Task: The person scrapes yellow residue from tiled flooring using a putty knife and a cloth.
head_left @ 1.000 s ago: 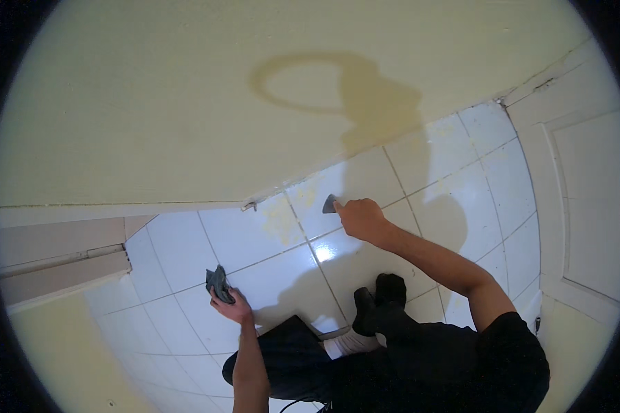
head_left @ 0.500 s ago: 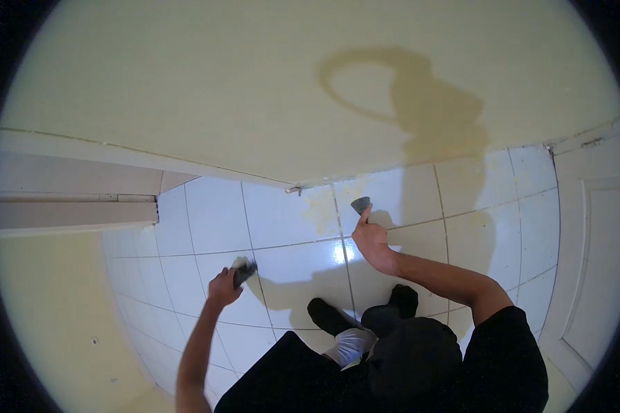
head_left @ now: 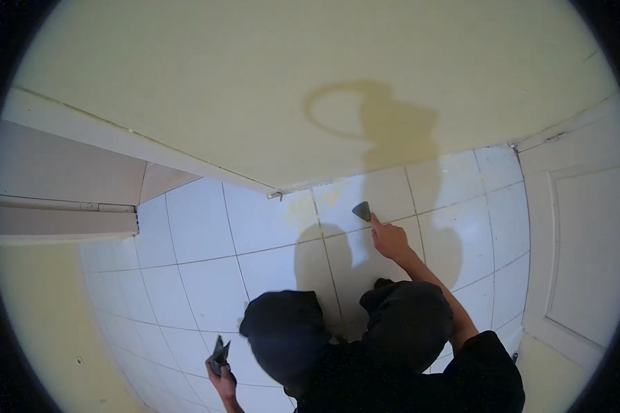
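My right hand (head_left: 391, 241) is closed around the handle of a putty knife (head_left: 362, 211). Its flared grey blade points toward the wall, over the white floor tiles (head_left: 386, 196). At the lower left, my left hand (head_left: 220, 380) grips a dark grey, angular object (head_left: 219, 354) with pointed edges. Its exact kind is not clear. Yellowish patches (head_left: 298, 206) mark the tiles along the foot of the wall, to the left of the putty knife. My bent knees (head_left: 282, 334), in black cloth, stand between both hands.
A pale yellow wall (head_left: 207, 89) rises ahead, carrying my shadow. To the right is a white panelled door (head_left: 585, 241). A small metal piece (head_left: 275, 195) sits at the wall's corner. Left of it, a doorway opens beside a pale ledge (head_left: 62, 219).
I have sunk into a crouch, so my knees now cover my feet. My left hand has drawn back toward me with the dark object. The putty knife is turned more to the left.
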The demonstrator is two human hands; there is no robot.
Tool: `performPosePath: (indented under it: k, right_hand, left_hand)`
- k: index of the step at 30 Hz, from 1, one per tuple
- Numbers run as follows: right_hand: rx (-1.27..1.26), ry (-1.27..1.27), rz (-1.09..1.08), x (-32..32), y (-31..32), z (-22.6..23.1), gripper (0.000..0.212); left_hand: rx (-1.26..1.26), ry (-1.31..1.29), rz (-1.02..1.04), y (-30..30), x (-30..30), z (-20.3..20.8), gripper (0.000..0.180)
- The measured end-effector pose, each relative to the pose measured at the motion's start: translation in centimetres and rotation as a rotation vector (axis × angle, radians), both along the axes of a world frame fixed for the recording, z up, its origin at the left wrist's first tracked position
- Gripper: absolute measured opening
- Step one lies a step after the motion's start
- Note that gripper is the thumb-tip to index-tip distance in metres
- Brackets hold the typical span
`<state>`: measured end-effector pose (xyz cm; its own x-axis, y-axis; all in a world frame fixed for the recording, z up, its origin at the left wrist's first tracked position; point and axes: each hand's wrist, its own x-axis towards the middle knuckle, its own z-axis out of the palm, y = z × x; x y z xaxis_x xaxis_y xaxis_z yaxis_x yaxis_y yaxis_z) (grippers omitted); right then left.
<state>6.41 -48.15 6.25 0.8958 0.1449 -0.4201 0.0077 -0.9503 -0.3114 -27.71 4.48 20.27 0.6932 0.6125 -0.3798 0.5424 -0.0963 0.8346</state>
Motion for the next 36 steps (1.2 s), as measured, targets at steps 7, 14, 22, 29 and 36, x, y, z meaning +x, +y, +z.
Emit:
performPosePath:
  k: [7, 14, 22, 29, 36]
  right_hand:
    - [0.216, -0.073, -0.264, -0.7, -4.6, -0.5, 0.031]
    - [-0.153, -0.037, -0.253, 1.6, -0.7, 1.7, 0.02]
    - [-0.493, 0.018, -0.067, 0.2, 2.6, 1.7, 0.04]
    - [-0.655, -0.056, 0.106, -2.6, 5.0, -0.4, 0.055]
    - [-0.602, -0.199, 0.262, 0.4, 3.6, -1.3, 0.059]
  left_hand:
    - [0.302, -0.186, -0.409, -1.2, 15.0, -6.3, 0.048]
    - [0.709, -0.267, -0.718, -10.1, 32.0, -17.4, 0.052]
    - [0.834, -0.312, -0.63, -13.6, 34.0, -19.5, 0.051]
    - [0.906, -0.308, -0.605, -13.6, 33.8, -19.3, 0.049]
    - [0.948, -0.456, -0.679, -13.6, 34.2, -18.2, 0.051]
